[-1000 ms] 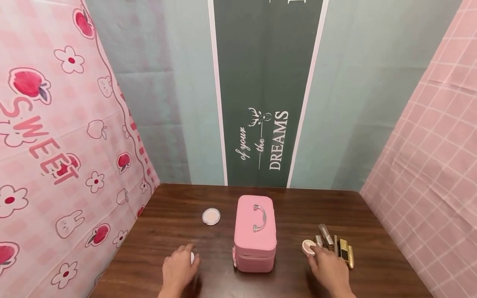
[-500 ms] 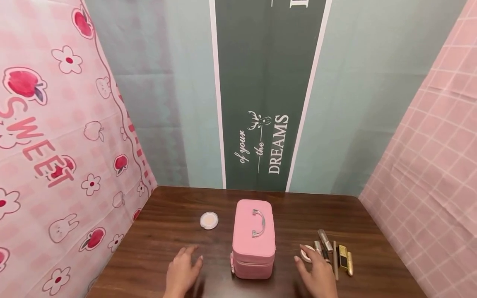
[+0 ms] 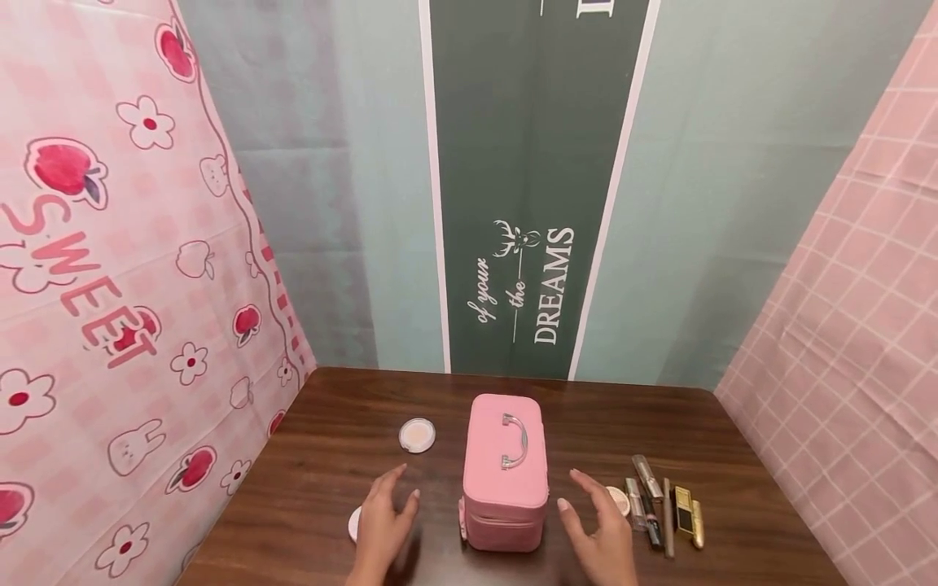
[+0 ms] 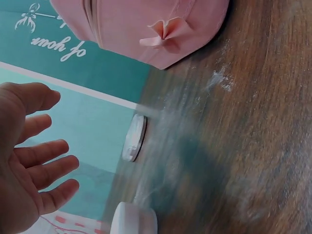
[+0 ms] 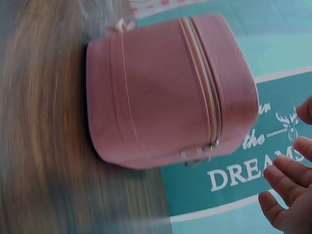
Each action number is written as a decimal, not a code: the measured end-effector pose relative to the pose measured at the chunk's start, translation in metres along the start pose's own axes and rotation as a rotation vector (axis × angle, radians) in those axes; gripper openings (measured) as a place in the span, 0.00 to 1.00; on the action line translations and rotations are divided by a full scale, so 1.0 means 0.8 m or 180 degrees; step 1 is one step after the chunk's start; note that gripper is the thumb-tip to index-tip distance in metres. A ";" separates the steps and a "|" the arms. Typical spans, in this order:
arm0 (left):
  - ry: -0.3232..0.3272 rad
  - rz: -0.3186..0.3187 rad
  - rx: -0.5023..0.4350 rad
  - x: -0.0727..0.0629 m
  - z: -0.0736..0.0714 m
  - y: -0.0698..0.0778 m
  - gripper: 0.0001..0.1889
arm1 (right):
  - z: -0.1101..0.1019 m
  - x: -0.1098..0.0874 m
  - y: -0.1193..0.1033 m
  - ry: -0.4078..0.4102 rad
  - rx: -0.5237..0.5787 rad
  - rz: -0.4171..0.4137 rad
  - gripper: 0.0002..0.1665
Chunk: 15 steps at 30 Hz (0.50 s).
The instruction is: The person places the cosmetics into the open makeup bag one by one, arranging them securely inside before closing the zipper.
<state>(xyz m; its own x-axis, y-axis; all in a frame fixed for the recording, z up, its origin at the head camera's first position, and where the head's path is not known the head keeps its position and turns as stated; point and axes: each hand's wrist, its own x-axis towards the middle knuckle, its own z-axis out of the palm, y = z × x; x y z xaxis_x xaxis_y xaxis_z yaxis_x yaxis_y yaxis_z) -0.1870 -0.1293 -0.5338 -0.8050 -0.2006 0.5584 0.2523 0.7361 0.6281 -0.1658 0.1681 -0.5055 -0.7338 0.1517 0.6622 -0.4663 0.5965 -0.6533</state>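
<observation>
A pink zippered cosmetic case (image 3: 506, 472) with a silver handle (image 3: 518, 442) on its lid stands upright and closed at the middle of the table. My left hand (image 3: 384, 517) hovers to its left, fingers spread and holding nothing. On the other side my right hand (image 3: 604, 529) is raised with thumb and fingers apart, also holding nothing. The right wrist view shows the zipper (image 5: 207, 83) running round the case below the lid. A pink bow (image 4: 165, 35) sticks out from the case in the left wrist view. Partly behind my left hand lies a round white container (image 3: 355, 525).
A round compact (image 3: 417, 435) lies at the back left of the wooden table (image 3: 322, 456). Beyond my right hand are a round pan (image 3: 619, 500), several makeup tubes (image 3: 646, 476) and a gold-and-black case (image 3: 683, 509). Printed cloths hang at the back and both sides.
Both hands have lifted off the small items at the sides and moved inward toward the pink case. The round white container and the makeup on the right stay on the table.
</observation>
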 end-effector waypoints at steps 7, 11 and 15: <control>0.0002 -0.0125 -0.0185 0.007 0.011 -0.008 0.24 | 0.014 0.001 -0.015 -0.0138 0.0191 -0.0151 0.29; -0.0047 -0.0239 -0.0325 0.008 0.021 -0.013 0.25 | 0.021 0.004 -0.024 -0.0279 0.0238 -0.0292 0.29; -0.0034 -0.0391 -0.0423 0.009 0.030 -0.021 0.27 | 0.032 0.011 -0.032 -0.0329 0.0182 -0.0513 0.30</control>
<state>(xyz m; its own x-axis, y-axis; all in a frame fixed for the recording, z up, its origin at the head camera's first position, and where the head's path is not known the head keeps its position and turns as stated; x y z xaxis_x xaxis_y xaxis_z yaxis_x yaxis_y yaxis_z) -0.2095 -0.1279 -0.5534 -0.8396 -0.2764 0.4677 0.2198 0.6145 0.7577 -0.1728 0.1337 -0.4926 -0.6928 -0.0255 0.7207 -0.6070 0.5602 -0.5637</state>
